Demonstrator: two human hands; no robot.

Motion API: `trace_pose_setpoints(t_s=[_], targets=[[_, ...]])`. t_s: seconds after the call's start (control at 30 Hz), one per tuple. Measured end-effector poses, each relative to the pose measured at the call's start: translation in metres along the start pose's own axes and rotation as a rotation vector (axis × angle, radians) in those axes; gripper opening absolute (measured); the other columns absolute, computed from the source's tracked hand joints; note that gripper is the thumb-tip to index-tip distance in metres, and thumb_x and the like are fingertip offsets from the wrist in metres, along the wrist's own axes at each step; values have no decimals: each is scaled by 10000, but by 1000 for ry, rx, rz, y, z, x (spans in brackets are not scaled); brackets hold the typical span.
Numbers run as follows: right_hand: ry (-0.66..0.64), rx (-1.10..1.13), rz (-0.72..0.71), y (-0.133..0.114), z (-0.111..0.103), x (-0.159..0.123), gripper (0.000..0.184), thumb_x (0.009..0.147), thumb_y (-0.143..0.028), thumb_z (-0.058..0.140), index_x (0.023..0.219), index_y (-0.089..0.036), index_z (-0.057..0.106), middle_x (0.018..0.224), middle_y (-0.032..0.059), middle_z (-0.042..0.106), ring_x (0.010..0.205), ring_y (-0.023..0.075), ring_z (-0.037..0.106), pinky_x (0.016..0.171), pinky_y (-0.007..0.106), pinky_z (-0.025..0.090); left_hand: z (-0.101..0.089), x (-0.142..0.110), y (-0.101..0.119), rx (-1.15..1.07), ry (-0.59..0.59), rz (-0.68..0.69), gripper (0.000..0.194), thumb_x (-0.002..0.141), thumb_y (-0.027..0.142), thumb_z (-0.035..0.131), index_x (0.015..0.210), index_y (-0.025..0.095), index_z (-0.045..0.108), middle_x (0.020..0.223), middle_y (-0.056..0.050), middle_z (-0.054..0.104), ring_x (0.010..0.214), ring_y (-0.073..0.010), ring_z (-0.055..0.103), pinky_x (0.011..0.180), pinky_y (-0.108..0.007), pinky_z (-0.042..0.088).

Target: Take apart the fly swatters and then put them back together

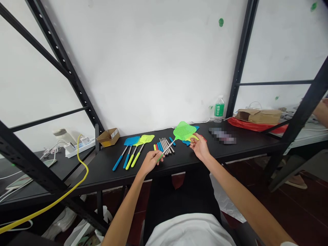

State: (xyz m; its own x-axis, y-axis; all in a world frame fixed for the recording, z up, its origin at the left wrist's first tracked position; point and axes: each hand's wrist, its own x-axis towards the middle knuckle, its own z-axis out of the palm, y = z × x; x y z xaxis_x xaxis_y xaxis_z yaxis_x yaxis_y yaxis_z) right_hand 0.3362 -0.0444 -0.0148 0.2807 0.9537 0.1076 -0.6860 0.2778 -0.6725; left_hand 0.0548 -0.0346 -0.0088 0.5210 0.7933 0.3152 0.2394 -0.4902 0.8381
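Observation:
My left hand (151, 160) is closed around the green handle end of a fly swatter whose green perforated head (184, 130) is tilted up to the right. My right hand (200, 147) has its fingers bent at the lower right edge of that head, seemingly pinching it. Beneath and behind lie yellow and blue swatter heads (197, 128), partly hidden. Several metal rods (167, 145) rest on the table beside my left hand, with blue, red and yellow handle grips (159, 147) next to them. To the left, blue swatters (132, 140) and yellow swatters (147, 138) lie side by side.
On the black table (102, 174) are an open cardboard box (109, 137), a water bottle (219, 109) and a blurred-out object (222, 135). Black metal posts (242, 58) frame both sides. A yellow cable (83, 164) hangs at left, near a power strip (80, 147).

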Motion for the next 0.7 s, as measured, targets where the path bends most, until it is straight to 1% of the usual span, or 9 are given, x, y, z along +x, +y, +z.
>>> trace_pose_setpoints(t_s=[0.13, 0.27, 0.4, 0.53, 0.63, 0.7], targets=[[-15, 6, -6, 1, -1, 1, 331, 695, -409, 815, 756, -229, 543, 656, -25, 563, 489, 101, 471, 450, 242, 402, 0, 0, -1, 34, -1, 9, 432, 949, 494, 490, 822, 135, 694, 694, -39, 653, 507, -108, 512, 537, -237, 395], [-9, 10, -1, 1, 0, 0, 343, 689, -450, 810, 794, -225, 574, 655, -24, 559, 491, 102, 466, 455, 244, 411, 0, -1, 1, 55, 8, 2, 416, 946, 492, 497, 820, 143, 686, 705, -34, 650, 511, -105, 503, 535, -235, 387], [-12, 2, 6, 1, 1, 0, 354, 692, -491, 796, 819, -228, 596, 653, -27, 547, 488, 104, 458, 450, 250, 400, 1, -3, 8, 55, 21, -15, 369, 926, 478, 540, 822, 150, 672, 704, -27, 633, 515, -101, 494, 536, -234, 389], [-30, -22, -13, 2, -1, 2, 343, 676, -472, 795, 804, -224, 595, 660, -25, 551, 495, 108, 470, 452, 250, 385, 4, -4, 14, 30, 22, -45, 333, 883, 478, 609, 840, 151, 658, 687, -21, 611, 529, -104, 492, 520, -229, 403], [-40, -45, -22, 4, -2, 3, 337, 681, -469, 785, 805, -222, 593, 670, -25, 558, 498, 107, 476, 460, 248, 389, 5, -4, 11, 3, 22, -50, 321, 863, 475, 640, 849, 154, 642, 684, -15, 590, 558, -111, 499, 512, -223, 410], [-44, -67, -30, 5, -2, 3, 348, 687, -484, 775, 842, -223, 605, 705, -22, 583, 498, 104, 478, 460, 247, 393, 5, -3, 7, -13, 27, -44, 307, 847, 466, 663, 862, 161, 631, 670, 2, 557, 563, -108, 483, 505, -215, 399]])
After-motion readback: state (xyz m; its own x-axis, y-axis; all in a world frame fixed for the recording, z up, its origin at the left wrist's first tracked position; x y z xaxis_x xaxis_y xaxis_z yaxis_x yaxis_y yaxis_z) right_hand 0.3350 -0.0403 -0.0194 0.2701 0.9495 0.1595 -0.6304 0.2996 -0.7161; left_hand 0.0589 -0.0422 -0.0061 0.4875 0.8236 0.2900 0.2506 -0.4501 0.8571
